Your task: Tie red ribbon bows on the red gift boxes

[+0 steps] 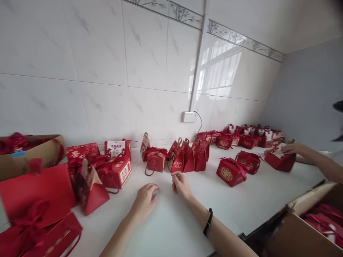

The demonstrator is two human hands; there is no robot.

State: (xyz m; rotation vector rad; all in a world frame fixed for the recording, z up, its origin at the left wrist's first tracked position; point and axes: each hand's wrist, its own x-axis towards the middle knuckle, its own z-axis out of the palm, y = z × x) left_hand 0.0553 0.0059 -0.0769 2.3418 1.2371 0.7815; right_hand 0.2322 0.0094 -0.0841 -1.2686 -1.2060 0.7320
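My left hand [146,200] hovers low over the white tabletop, its fingers loosely curved and nothing in them. To its right, my right hand [182,186] has bent fingers a little apart, with no object visible in them. It is just in front of a standing red triangular gift box [177,160]; whether it touches the box I cannot tell. More triangular gift boxes [200,155] stand beside that one. A small red gift box [155,160] with a cord handle sits left of them. Nearer my left hand are a ribboned red gift box [118,173] and a triangular gift box [92,192].
Another person's hand [293,149] rests on a red gift box [281,159] at right. Cardboard boxes holding red items stand at left [52,151] and lower right [302,235]. Many gift boxes [249,141] line the back right, near a wall socket [189,116].
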